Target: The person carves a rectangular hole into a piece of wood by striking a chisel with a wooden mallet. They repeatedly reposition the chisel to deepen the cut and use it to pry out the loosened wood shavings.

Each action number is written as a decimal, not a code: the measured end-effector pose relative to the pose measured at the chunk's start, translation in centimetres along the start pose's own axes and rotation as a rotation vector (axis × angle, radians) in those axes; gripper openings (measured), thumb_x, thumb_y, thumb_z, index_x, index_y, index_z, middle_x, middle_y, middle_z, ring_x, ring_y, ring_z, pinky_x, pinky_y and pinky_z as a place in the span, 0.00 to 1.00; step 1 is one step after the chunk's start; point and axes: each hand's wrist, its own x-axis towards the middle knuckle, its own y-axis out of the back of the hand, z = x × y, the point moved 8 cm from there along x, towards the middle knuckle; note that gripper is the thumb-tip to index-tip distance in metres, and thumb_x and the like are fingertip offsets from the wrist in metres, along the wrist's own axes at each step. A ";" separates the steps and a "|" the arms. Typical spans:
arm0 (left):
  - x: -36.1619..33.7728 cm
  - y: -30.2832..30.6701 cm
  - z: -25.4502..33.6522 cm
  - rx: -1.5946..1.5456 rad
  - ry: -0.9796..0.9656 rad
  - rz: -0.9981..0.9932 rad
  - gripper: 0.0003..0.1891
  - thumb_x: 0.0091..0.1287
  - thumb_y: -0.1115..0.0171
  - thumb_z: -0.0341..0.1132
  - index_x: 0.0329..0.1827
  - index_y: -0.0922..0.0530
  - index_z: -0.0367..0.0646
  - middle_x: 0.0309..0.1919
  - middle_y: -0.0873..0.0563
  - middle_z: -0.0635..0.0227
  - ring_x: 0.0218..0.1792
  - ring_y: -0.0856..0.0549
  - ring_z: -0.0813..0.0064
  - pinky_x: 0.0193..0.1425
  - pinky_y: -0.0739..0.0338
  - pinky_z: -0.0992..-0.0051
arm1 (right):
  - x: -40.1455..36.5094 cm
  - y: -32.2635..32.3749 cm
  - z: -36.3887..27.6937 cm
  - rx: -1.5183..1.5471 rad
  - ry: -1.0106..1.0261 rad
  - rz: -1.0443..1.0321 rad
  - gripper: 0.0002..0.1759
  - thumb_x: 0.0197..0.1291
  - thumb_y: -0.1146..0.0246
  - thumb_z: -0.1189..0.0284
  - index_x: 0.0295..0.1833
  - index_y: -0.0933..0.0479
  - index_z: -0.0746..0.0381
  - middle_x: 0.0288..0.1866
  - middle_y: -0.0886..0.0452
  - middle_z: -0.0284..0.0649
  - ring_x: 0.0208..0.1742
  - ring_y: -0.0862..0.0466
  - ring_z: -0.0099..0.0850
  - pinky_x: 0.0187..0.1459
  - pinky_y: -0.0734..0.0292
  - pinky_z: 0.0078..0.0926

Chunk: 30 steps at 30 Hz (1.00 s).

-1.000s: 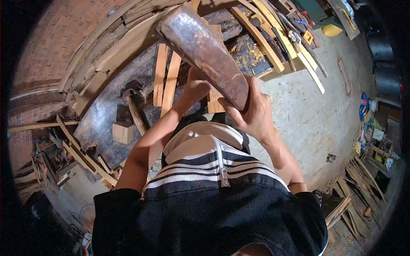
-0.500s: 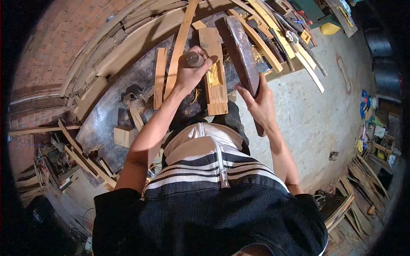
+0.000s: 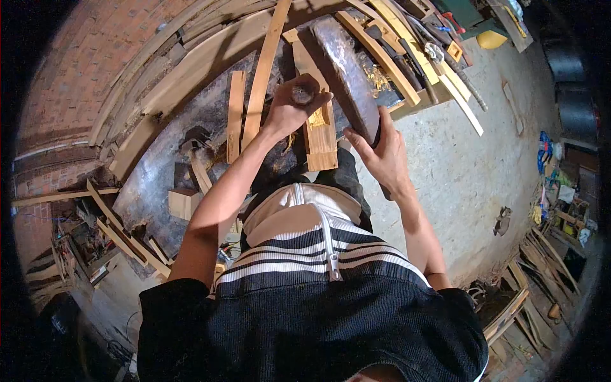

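My left hand [image 3: 287,116] is wrapped round an upright chisel [image 3: 302,95]; only its round handle end shows and the blade is hidden beneath the fist. Below it lies a wooden workpiece [image 3: 323,149] with a rough recess [image 3: 317,118] holding pale chips. My right hand [image 3: 388,156] grips a long, dark, club-like wooden mallet [image 3: 350,73], thumb on the near side. Its broad head reaches up past the right side of the workpiece, and its lower end shows below my palm. The mallet and the chisel handle look apart.
Two narrow wooden strips [image 3: 236,114] [image 3: 264,76] lie left of the workpiece on the dark bench [image 3: 156,169]. A wooden block [image 3: 183,204] sits at the lower left. Right of the mallet are dark-handled tools [image 3: 398,60], yellow strips [image 3: 398,24] and shavings [image 3: 377,79]. Concrete floor [image 3: 445,172] lies beyond.
The mallet's head has swung left, closer over the workpiece. My left hand and the chisel have shifted slightly right, with the handle end now more over the workpiece.
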 end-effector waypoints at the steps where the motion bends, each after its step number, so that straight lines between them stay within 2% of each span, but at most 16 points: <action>1: 0.1 0.1 0.1 0.001 0.001 0.000 0.11 0.63 0.28 0.32 0.29 0.24 0.41 0.23 0.21 0.77 0.27 0.26 0.88 0.34 0.28 0.81 | 0.3 0.5 -0.9 0.026 0.032 0.018 0.28 0.58 0.30 0.58 0.50 0.33 0.67 0.24 0.18 0.56 0.28 0.14 0.52 0.29 0.22 0.38; 3: 0.5 -0.3 0.8 0.157 -0.035 -0.048 0.12 0.65 0.30 0.33 0.29 0.25 0.42 0.22 0.24 0.77 0.28 0.29 0.88 0.33 0.30 0.81 | 0.7 1.4 -2.8 0.053 0.064 0.041 0.28 0.57 0.29 0.59 0.51 0.33 0.67 0.26 0.18 0.56 0.29 0.13 0.51 0.30 0.22 0.38; 6: 0.2 -0.3 0.3 0.007 0.090 -0.054 0.12 0.64 0.30 0.33 0.28 0.26 0.42 0.22 0.25 0.78 0.27 0.29 0.88 0.33 0.30 0.80 | 0.5 2.8 -6.1 0.229 0.164 0.086 0.28 0.56 0.29 0.62 0.52 0.33 0.67 0.29 0.18 0.56 0.32 0.13 0.51 0.32 0.22 0.38; 8: 0.5 -0.3 -0.7 0.048 0.098 -0.072 0.09 0.62 0.29 0.31 0.31 0.23 0.41 0.24 0.21 0.77 0.28 0.24 0.85 0.37 0.26 0.78 | 0.1 3.6 -8.1 0.208 0.281 0.141 0.27 0.59 0.31 0.63 0.54 0.33 0.68 0.32 0.16 0.51 0.36 0.14 0.34 0.40 0.21 0.33; 9: 0.4 -0.2 -0.7 0.050 0.096 -0.072 0.09 0.62 0.29 0.31 0.31 0.23 0.41 0.24 0.21 0.77 0.28 0.24 0.85 0.37 0.26 0.78 | 0.3 3.4 -7.8 0.209 0.283 0.142 0.27 0.59 0.31 0.63 0.54 0.33 0.68 0.32 0.16 0.51 0.36 0.14 0.34 0.40 0.21 0.33; 12: 0.1 -0.2 0.8 0.239 -0.131 -0.003 0.10 0.60 0.31 0.30 0.42 0.18 0.37 0.34 0.11 0.68 0.37 0.15 0.80 0.46 0.20 0.75 | 1.6 -0.7 -4.7 -0.300 0.116 -0.190 0.28 0.58 0.30 0.59 0.53 0.33 0.66 0.28 0.20 0.57 0.32 0.15 0.55 0.34 0.23 0.40; 15: -0.1 -0.1 1.1 0.234 -0.137 -0.007 0.09 0.62 0.32 0.29 0.42 0.18 0.36 0.35 0.12 0.69 0.38 0.17 0.83 0.46 0.21 0.75 | 1.7 0.1 -5.3 -0.216 0.157 -0.140 0.29 0.57 0.29 0.60 0.53 0.33 0.66 0.28 0.19 0.56 0.33 0.15 0.54 0.33 0.23 0.40; 16: -0.3 -0.4 0.4 0.059 0.096 -0.071 0.08 0.63 0.33 0.29 0.42 0.19 0.35 0.34 0.12 0.71 0.38 0.19 0.87 0.45 0.22 0.76 | 1.4 0.6 -5.9 -0.150 0.190 -0.073 0.29 0.56 0.28 0.60 0.53 0.34 0.65 0.28 0.19 0.55 0.32 0.14 0.51 0.32 0.23 0.40; 17: -0.1 -0.6 -0.1 -0.137 -0.035 -0.096 0.08 0.63 0.32 0.29 0.41 0.18 0.35 0.35 0.13 0.73 0.37 0.20 0.89 0.42 0.23 0.78 | 1.1 1.2 -6.8 -0.055 0.210 -0.006 0.29 0.56 0.28 0.61 0.53 0.34 0.65 0.27 0.19 0.55 0.32 0.14 0.51 0.32 0.23 0.39; 19: -0.4 -0.5 4.0 -0.340 -0.040 0.036 0.08 0.62 0.33 0.27 0.43 0.18 0.35 0.34 0.13 0.73 0.37 0.20 0.89 0.41 0.24 0.79 | 0.6 1.5 -7.6 0.044 0.250 0.068 0.29 0.56 0.29 0.60 0.53 0.34 0.65 0.27 0.19 0.55 0.31 0.15 0.53 0.32 0.23 0.40; 21: -0.7 -0.8 -1.5 0.256 0.112 -0.122 0.09 0.62 0.32 0.27 0.44 0.19 0.36 0.36 0.14 0.73 0.37 0.20 0.86 0.41 0.24 0.79 | 1.7 -0.9 -5.0 -0.208 0.098 -0.159 0.29 0.57 0.30 0.57 0.52 0.34 0.65 0.28 0.19 0.55 0.30 0.15 0.54 0.32 0.24 0.42; 22: -0.4 -0.5 0.0 0.219 -0.109 -0.032 0.10 0.62 0.29 0.29 0.42 0.20 0.38 0.33 0.15 0.74 0.36 0.20 0.85 0.40 0.24 0.78 | 1.9 -0.9 -4.4 -0.264 0.103 -0.175 0.28 0.58 0.31 0.56 0.51 0.33 0.64 0.28 0.20 0.54 0.29 0.16 0.53 0.32 0.25 0.43; 23: -0.1 -0.4 -0.3 0.218 -0.126 -0.033 0.10 0.62 0.29 0.29 0.42 0.20 0.38 0.33 0.15 0.74 0.36 0.20 0.85 0.40 0.24 0.78 | 2.2 -0.7 -4.0 -0.270 0.110 -0.160 0.28 0.58 0.31 0.56 0.51 0.33 0.64 0.28 0.20 0.54 0.29 0.16 0.53 0.32 0.25 0.43; 27: -1.3 1.7 -2.6 -0.235 0.172 0.191 0.06 0.64 0.31 0.26 0.36 0.22 0.42 0.25 0.19 0.75 0.31 0.18 0.84 0.35 0.24 0.80 | 1.5 -0.5 -1.5 -0.135 0.067 -0.076 0.30 0.57 0.30 0.56 0.54 0.32 0.67 0.25 0.19 0.53 0.31 0.15 0.53 0.32 0.24 0.45; 29: -2.3 3.8 -2.3 -0.243 0.167 0.478 0.07 0.64 0.33 0.24 0.34 0.24 0.43 0.25 0.19 0.77 0.30 0.18 0.85 0.34 0.24 0.79 | 1.0 -0.2 -0.1 0.032 -0.065 -0.018 0.31 0.58 0.31 0.56 0.55 0.31 0.68 0.27 0.18 0.54 0.32 0.13 0.50 0.33 0.23 0.42; 30: -2.6 4.6 -2.8 -0.232 0.211 0.477 0.06 0.66 0.34 0.25 0.35 0.24 0.43 0.30 0.19 0.76 0.33 0.19 0.83 0.39 0.25 0.78 | 0.9 -0.2 0.7 0.036 -0.108 -0.028 0.32 0.58 0.31 0.55 0.55 0.31 0.70 0.28 0.17 0.56 0.33 0.13 0.48 0.32 0.23 0.40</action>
